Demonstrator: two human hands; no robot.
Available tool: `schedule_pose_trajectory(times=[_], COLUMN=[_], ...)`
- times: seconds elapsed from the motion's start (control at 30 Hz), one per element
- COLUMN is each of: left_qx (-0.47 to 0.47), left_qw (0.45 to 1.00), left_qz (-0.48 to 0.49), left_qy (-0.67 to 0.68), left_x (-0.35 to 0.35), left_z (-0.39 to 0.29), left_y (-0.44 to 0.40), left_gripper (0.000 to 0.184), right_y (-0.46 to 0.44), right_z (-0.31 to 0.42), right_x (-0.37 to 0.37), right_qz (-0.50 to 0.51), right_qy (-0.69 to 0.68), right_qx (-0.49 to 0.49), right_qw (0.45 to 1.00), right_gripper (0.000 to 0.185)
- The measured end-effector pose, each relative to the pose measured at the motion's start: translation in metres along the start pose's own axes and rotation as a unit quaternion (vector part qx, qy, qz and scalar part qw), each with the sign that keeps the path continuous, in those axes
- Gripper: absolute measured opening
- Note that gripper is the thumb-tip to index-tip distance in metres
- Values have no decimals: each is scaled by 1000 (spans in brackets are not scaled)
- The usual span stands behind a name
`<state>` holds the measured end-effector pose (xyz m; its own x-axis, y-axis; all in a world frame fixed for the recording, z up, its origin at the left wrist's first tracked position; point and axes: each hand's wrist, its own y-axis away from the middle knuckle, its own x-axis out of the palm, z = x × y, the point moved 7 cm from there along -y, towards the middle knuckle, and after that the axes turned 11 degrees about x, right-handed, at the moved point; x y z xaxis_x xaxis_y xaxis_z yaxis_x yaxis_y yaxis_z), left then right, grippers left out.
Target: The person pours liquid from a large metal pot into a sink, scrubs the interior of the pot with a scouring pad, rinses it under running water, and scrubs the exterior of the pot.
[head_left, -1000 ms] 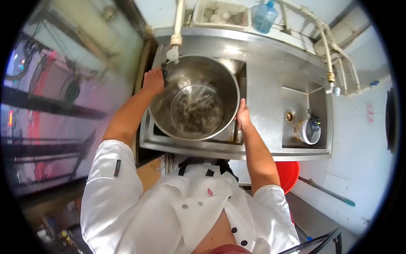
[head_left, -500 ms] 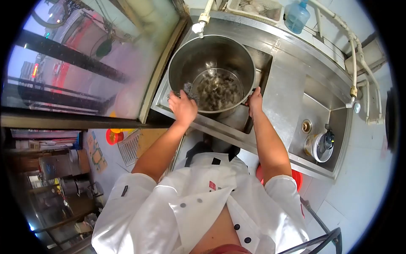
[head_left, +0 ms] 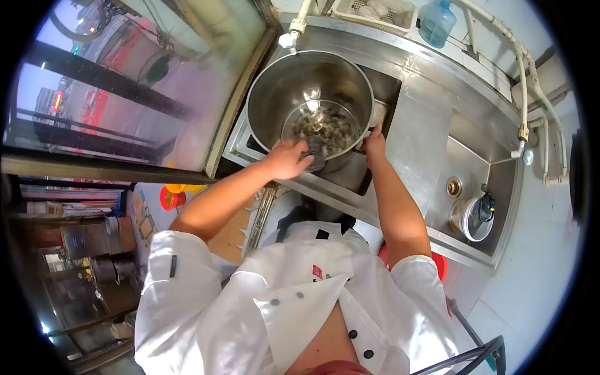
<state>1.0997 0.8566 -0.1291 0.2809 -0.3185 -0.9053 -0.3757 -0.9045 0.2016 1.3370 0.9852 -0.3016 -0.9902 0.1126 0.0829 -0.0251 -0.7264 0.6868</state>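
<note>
A large steel stockpot (head_left: 272, 94) stands tilted over the left sink basin (head_left: 390, 94), with murky, dark-flecked water (head_left: 325, 127) in its bottom. At the near rim, my left hand (head_left: 289, 159) is closed on a dark grey mesh scouring pad (head_left: 316, 156). The pad lies against the pot's near side. On the right side of the pot, my right hand (head_left: 374, 147) is wrapped round the side handle, which is mostly hidden by the fingers.
A white tap (head_left: 289, 41) hangs over the pot's far rim. In the right basin sits a white bucket (head_left: 465, 219) with a dark item. Behind the counter are a plastic basket (head_left: 375, 14) and a blue water jug (head_left: 437, 25). A window frame (head_left: 240, 106) borders the left.
My left hand has moved right along the near rim with the scouring pad. The pot has shifted slightly left, and my right hand stays on its handle.
</note>
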Motion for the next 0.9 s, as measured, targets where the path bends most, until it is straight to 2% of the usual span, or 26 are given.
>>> schedule_pose_trajectory(times=[0.03, 0.1, 0.17, 0.23, 0.3, 0.33, 0.43, 0.47, 0.5, 0.57, 0.6, 0.67, 0.7, 0.77, 0.9], left_qx=[5, 150, 250, 294, 343, 363, 400, 356, 346, 296, 299, 233, 236, 198, 263], left_qw=[1000, 986, 951, 928, 904, 894, 883, 893, 910, 937, 936, 958, 957, 969, 954], left_qz=[6, 57, 101, 117, 137, 159, 197, 249, 223, 183, 185, 160, 162, 112, 116], left_qy=[2, -52, -150, -198, -215, -207, -148, -116, -50, -24, -22, 54, 55, 94, 92], left_x=[-3, -4, -25, -50, -66, -76, -73, -64, -56, -44, -36, -28, -25, -29, -41], left_z=[17, 44, 69, 102, 129, 130, 113, 106, 101, 91, 90, 96, 90, 87, 106], left_y=[6, 17, 27, 25, 15, 10, 8, 10, 14, 15, 14, 9, 9, 6, 10], left_gripper=[39, 44, 45, 41, 44, 52, 61, 70, 64, 58, 58, 49, 49, 42, 37], right_y=[-1, 2, 18, 17, 8, 9, 12, 10, 9, 10, 12, 11, 13, 18, 13], right_z=[-1, 1, 6, 10, 2, 4, 7, 6, 6, 11, 11, 12, 14, 18, 12], right_x=[-1, -1, -1, 1, -2, -1, -2, -3, -3, -3, -3, -2, -1, 1, -1], right_qz=[-6, 4, -9, -10, -24, -26, -49, -59, -67, -63, -58, -65, -68, -67, -68], right_qy=[-3, -8, -4, 13, 16, 13, 24, 27, 31, 37, 43, 45, 46, 44, 53], right_qx=[4, -5, -6, -8, -5, -7, -4, -6, -9, -13, -18, -20, -25, -23, -20], right_qw=[1000, 1000, 1000, 1000, 1000, 1000, 999, 998, 997, 997, 997, 997, 996, 997, 996], right_gripper=[55, 56, 56, 56, 57, 57, 58, 59, 60, 61, 62, 62, 62, 62, 62])
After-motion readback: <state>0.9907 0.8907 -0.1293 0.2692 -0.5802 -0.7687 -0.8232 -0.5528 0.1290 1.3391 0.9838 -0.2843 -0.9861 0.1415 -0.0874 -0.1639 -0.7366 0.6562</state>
